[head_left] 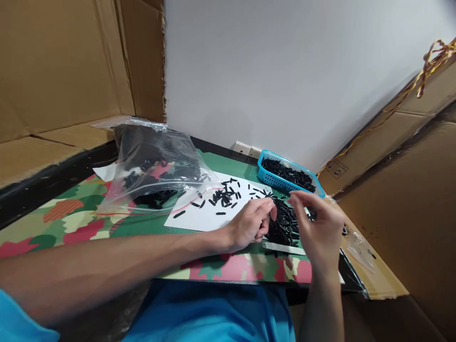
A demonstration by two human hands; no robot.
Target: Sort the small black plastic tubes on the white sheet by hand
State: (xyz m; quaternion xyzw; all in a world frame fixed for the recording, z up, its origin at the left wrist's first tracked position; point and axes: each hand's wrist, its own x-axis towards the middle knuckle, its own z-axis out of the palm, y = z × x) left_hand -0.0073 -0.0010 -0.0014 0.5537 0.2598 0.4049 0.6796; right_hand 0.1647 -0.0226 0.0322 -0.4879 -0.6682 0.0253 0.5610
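Observation:
My left hand [252,219] rests at the left edge of a pile of small black stick-like pieces [283,223], its fingers curled inward. Whatever those fingers hold, if anything, is hidden. Just right of the pile, my right hand [318,223] is raised with thumb and forefinger pinched; I cannot make out anything between them. More black pieces [224,197] lie scattered on a white sheet of paper [188,202] left of my hands. Below the pile lies a thin white strip [285,248], partly covered by my right hand.
Behind the pile stands a blue plastic basket [288,184] full of black pieces. A clear zip bag [160,156] with dark pieces lies on the left. A white socket strip [245,149] sits by the wall. Cardboard [402,199] flanks the right side, near a small clear bag [359,249].

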